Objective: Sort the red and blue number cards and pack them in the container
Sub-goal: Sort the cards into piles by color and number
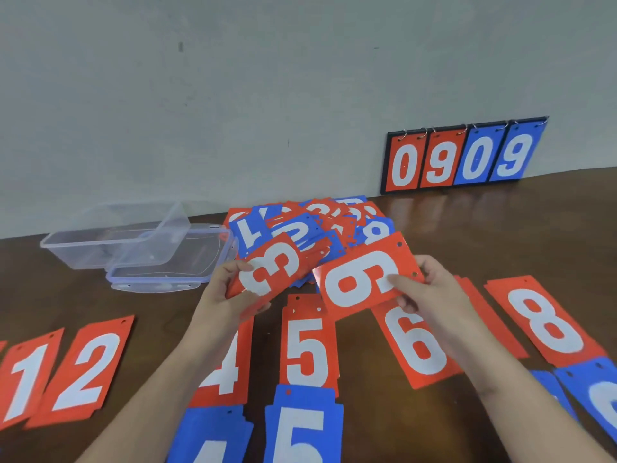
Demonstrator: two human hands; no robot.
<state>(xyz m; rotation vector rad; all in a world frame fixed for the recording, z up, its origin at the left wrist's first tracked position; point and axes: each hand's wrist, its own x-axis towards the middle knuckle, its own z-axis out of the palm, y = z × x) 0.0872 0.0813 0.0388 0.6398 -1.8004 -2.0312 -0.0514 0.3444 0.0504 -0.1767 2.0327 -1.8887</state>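
Observation:
My left hand [230, 292] grips a red card with a white 3 [272, 270], raised over the table. My right hand [430, 289] pinches a red card showing a 6 or 9 [364, 279] by its right end. Behind both lies a mixed heap of red and blue number cards [320, 225]. Sorted red cards lie in a row near me: 1 [23, 379], 2 [90, 369], 4 [227, 369], 5 [309, 349], 6 [417, 349], 8 [547, 322]. Blue 4 [210, 439] and blue 5 [303, 436] lie in front. The clear plastic container [110, 242] stands empty at the left.
The container's clear lid [173, 265] lies beside it, partly under it. A flip scoreboard reading 0909 [460, 158] leans against the grey wall at the back right. More blue cards [594, 392] lie at the right edge. The brown table [484, 228] shows bare wood right of the heap.

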